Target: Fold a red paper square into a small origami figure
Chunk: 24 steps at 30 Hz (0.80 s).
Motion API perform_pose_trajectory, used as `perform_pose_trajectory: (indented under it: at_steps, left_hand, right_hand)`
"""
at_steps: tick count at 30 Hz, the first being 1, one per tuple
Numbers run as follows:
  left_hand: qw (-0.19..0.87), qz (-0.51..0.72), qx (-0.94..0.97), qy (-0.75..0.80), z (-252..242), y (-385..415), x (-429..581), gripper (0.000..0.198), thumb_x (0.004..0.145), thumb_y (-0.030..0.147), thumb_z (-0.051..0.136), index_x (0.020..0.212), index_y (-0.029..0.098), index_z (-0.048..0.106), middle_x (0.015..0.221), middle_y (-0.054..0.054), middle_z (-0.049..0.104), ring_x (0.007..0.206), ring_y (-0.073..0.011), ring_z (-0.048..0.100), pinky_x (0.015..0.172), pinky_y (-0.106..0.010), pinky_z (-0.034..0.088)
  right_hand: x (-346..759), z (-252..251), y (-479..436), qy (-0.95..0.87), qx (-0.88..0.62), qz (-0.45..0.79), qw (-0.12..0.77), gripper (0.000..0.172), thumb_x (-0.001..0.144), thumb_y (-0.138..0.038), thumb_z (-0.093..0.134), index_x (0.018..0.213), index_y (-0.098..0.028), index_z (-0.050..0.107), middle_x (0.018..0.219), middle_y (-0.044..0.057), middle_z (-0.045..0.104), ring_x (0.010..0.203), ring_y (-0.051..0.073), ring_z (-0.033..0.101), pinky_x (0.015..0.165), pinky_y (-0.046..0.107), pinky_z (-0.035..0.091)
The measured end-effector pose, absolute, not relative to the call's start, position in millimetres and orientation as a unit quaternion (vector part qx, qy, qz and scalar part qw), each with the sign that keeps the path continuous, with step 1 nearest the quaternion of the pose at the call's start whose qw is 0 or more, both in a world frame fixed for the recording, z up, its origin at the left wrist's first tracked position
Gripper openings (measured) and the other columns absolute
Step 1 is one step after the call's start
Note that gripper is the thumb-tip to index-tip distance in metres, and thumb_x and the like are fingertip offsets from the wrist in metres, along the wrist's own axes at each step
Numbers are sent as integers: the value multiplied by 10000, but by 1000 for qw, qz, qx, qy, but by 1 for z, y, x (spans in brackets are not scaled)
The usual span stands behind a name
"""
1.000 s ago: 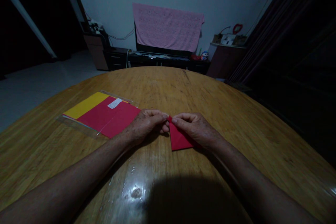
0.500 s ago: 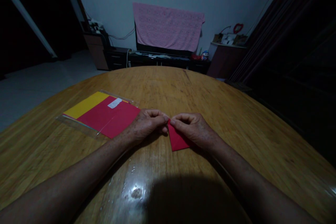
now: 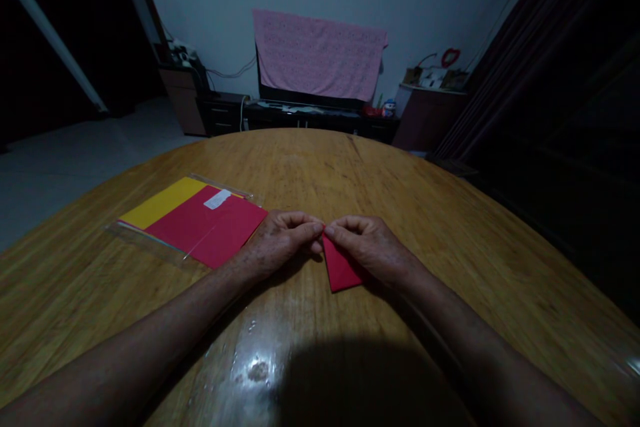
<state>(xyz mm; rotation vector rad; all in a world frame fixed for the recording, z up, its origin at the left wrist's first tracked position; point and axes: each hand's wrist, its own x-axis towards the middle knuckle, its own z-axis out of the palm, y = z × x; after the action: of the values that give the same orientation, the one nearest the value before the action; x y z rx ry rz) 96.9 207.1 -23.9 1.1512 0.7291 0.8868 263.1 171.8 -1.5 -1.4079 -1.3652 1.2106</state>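
Note:
A small folded red paper [image 3: 341,271] lies on the round wooden table [image 3: 450,227] in front of me. My left hand [image 3: 280,243] and my right hand [image 3: 373,245] meet at its far corner, both with fingers curled in a pinch on that corner. The right hand covers the paper's right part. To the left of my left hand lies a clear plastic sleeve [image 3: 193,220] holding red and yellow coloured sheets with a small white label.
Beyond the table stands a low dark cabinet [image 3: 300,117] with a screen draped in a pink cloth [image 3: 317,53]. A small side cabinet [image 3: 430,110] with clutter is at the right. The room is dim, and dark curtains fill the right side.
The paper's far corner has been pressed lower and flatter between the fingertips. The hands stayed almost where they were; the view tilted slightly.

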Motion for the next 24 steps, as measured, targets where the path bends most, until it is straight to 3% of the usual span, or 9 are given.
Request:
perform_pose_trajectory:
  at_steps: [13, 20, 24]
  left_hand:
    - [755, 373, 469, 265, -20, 207, 92, 143, 705, 247, 765, 763, 139, 693, 565, -13, 647, 553, -140, 631, 621, -301, 529]
    - [754, 363, 486, 252, -17, 205, 91, 167, 693, 251, 780, 755, 143, 668, 543, -6, 638, 526, -134, 623, 585, -287, 535]
    - [762, 366, 476, 242, -16, 205, 92, 218, 684, 225, 788, 861, 165, 678, 611, -11, 673, 517, -126, 615, 550, -285, 540]
  right_hand:
    - [274, -1, 172, -466, -424, 670, 393, 246, 744, -403, 740, 722, -164, 685, 649, -2, 665, 537, 86, 522, 541, 230, 365]
    - [278, -3, 174, -456, -390, 711, 366, 260, 713, -392, 771, 729, -146, 692, 695, 19, 681, 570, 90, 555, 556, 221, 382]
    - [278, -3, 174, -460, -371, 721, 361, 280, 726, -413, 759, 734, -142, 691, 684, 25, 675, 593, 102, 570, 576, 227, 403]
